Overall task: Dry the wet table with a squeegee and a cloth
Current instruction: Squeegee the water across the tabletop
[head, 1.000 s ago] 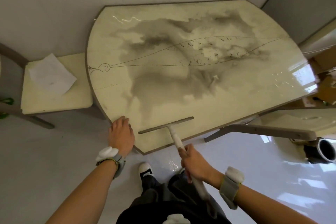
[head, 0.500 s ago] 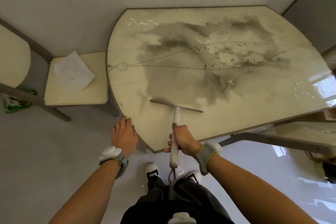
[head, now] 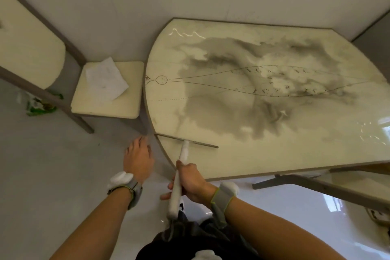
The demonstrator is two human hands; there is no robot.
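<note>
Our right hand (head: 191, 181) grips the squeegee (head: 184, 150) at the table (head: 232, 160)'s lower-left edge. Our left hand (head: 138, 158) hangs relaxed and empty. The cloth (head: 106, 79), centre left, looks unused.

Glossy marbled table (head: 232, 167); soft white cloth (head: 105, 79) on padded chair (head: 105, 107).

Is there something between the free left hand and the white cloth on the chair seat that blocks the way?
Nothing visible does. The left hand hovers beside the table edge, holding nothing; the cloth lies uncovered on the chair seat, with only bare seat and floor between them.
</note>
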